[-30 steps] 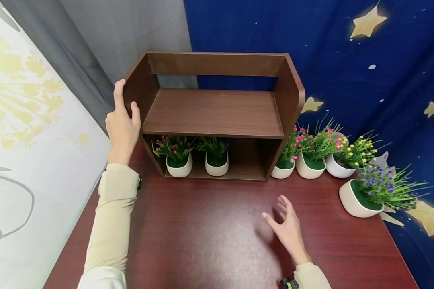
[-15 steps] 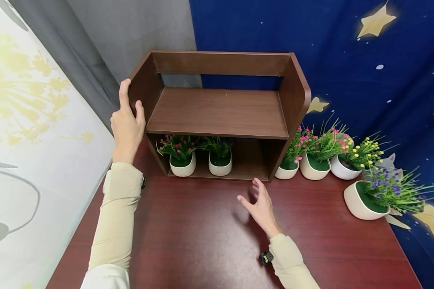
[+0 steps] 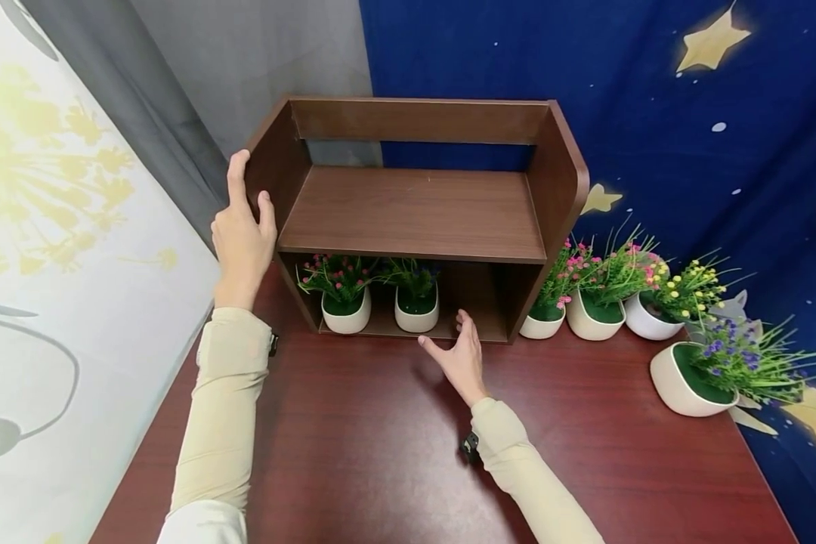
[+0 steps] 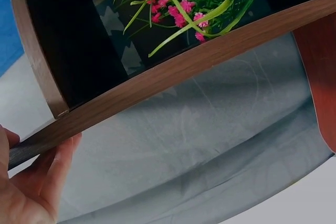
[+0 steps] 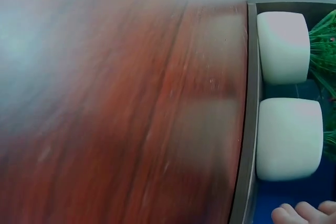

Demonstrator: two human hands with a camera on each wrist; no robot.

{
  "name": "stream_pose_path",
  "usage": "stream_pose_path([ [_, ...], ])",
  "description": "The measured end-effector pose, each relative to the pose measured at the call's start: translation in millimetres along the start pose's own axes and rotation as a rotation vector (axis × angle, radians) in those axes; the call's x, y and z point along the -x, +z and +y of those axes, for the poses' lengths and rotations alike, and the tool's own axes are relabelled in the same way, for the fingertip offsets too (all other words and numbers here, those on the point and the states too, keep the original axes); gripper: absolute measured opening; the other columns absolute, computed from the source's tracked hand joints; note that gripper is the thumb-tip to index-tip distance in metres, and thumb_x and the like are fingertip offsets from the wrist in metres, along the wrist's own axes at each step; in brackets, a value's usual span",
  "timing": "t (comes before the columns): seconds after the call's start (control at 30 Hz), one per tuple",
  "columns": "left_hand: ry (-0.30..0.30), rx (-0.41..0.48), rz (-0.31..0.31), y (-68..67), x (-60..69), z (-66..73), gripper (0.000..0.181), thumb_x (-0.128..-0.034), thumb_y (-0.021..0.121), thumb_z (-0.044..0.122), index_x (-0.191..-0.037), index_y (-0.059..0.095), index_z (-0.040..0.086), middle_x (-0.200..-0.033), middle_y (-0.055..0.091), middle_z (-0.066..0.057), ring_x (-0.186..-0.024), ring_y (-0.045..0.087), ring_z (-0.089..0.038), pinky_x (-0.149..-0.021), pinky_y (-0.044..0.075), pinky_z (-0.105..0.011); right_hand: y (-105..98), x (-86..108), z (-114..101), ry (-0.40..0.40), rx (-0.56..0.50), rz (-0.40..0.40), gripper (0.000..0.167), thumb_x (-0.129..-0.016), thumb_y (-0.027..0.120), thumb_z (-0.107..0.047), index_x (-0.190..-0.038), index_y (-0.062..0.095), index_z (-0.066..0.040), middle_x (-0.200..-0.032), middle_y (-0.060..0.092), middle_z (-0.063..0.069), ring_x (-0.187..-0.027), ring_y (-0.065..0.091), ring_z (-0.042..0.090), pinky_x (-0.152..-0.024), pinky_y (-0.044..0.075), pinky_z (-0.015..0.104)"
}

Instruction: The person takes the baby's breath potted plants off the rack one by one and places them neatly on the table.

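At the brown shelf unit's point(image 3: 415, 211) upper left side panel, my left hand point(image 3: 240, 240) grips the edge; in the left wrist view, thumb and fingers of that hand point(image 4: 39, 187) lie on either side of the board. My right hand point(image 3: 461, 363) is at the front of the lower compartment, thumb and fingers spread, holding nothing. Just beyond it stands a white pot with dark purple flowers point(image 3: 417, 313). Left of that is a pot with pink flowers point(image 3: 347, 313). Fingertips point(image 5: 305, 212) show beside the nearer pot point(image 5: 290, 139) in the right wrist view.
Right of the shelf, on the dark red table point(image 3: 353, 446), stand a pink-flowered pot point(image 3: 542, 325), another pink-flowered one point(image 3: 595, 321) and a yellow-flowered one point(image 3: 651, 321). A larger-looking purple-flowered pot point(image 3: 690, 385) is tilted near the right edge. Curtains point(image 3: 449, 53) hang behind.
My right hand has moved left and forward over the table to the shelf's lower front edge, staying spread. My left hand keeps its grip on the panel. The head view has shifted slightly.
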State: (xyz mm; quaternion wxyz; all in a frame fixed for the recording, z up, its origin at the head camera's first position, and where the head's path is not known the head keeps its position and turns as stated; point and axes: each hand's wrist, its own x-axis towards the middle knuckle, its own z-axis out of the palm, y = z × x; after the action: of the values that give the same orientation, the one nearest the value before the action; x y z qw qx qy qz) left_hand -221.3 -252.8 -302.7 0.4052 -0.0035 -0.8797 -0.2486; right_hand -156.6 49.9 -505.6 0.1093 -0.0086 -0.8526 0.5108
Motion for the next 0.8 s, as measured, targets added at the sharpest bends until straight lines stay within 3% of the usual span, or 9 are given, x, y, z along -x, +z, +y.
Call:
stream_pose_path([
  [0.27,0.018,0.010,-0.005,-2.2,-0.4,-0.6,0.049,-0.0972,0.039,0.027,-0.144,0.027,0.033,-0.049,0.038,-0.013,-0.041,0.033,-0.031,-0.044,0.024,-0.040,23.9,-13.2,-3.2,0.078,0.036,0.027,0.098,-0.068,0.077,-0.047,-0.141,0.031,0.000,-0.135,0.040,0.016,-0.121,0.042,0.031,-0.095,0.035,0.046],
  [0.6,0.036,0.001,-0.018,-4.8,-1.3,-0.9,0.049,-0.0973,0.041,0.025,-0.144,0.027,0.029,-0.049,0.037,-0.009,-0.040,0.026,-0.018,-0.044,0.023,-0.038,48.7,-26.7,-13.2,0.062,0.113,0.085,0.105,-0.064,0.079,-0.048,-0.140,0.027,0.004,-0.129,0.041,0.024,-0.112,0.048,0.038,-0.088,0.040,0.048],
  [0.8,0.046,-0.011,-0.028,-3.9,-1.6,-2.6,0.049,-0.0972,0.041,0.023,-0.143,0.026,0.027,-0.049,0.035,-0.008,-0.040,0.025,-0.017,-0.043,0.022,-0.037,62.2,-29.2,-13.6,0.068,0.124,0.118,0.107,-0.061,0.082,-0.044,-0.139,0.028,0.005,-0.134,0.031,0.026,-0.119,0.041,0.039,-0.093,0.039,0.046],
])
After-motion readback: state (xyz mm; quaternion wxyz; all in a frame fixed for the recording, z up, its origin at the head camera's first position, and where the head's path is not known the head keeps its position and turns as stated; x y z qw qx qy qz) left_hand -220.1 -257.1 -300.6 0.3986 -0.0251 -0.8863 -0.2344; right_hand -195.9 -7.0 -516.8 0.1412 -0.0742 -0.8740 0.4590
